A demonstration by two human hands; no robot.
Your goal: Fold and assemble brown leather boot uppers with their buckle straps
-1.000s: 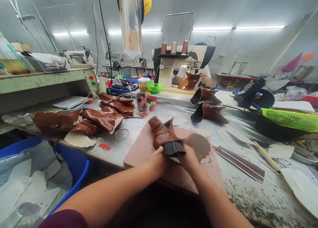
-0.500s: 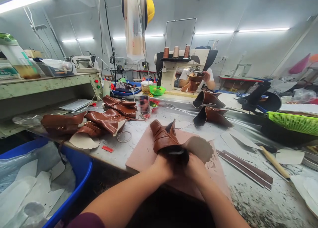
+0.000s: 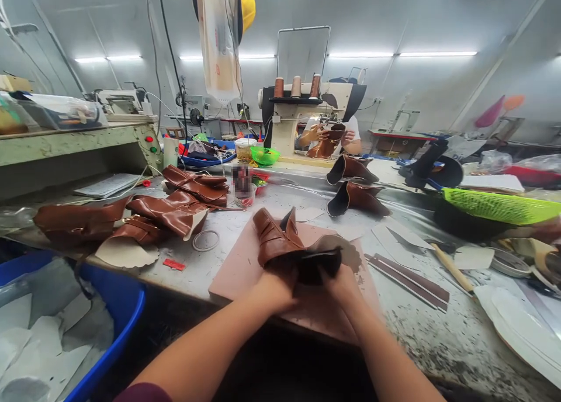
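Observation:
A brown leather boot upper is held over a pinkish cutting board, its dark-lined opening towards me. My left hand grips the upper's near left side, its fingertips hidden beneath or inside the leather. On the right, my right hand pinches the edge of the dark lining, with the thumb near the rim. Beyond that hand, a greyish scalloped piece lies over the board; whether it joins the upper I cannot tell.
More brown boot uppers are piled left, and two stand at the back. Leather strips and a wooden-handled tool lie right. A blue bin of scraps stands lower left. Behind a sewing machine a person handles another upper.
My view has turned to the right, so the scene sits further left. The upper's dark opening is drawn out wider to the right between my hands.

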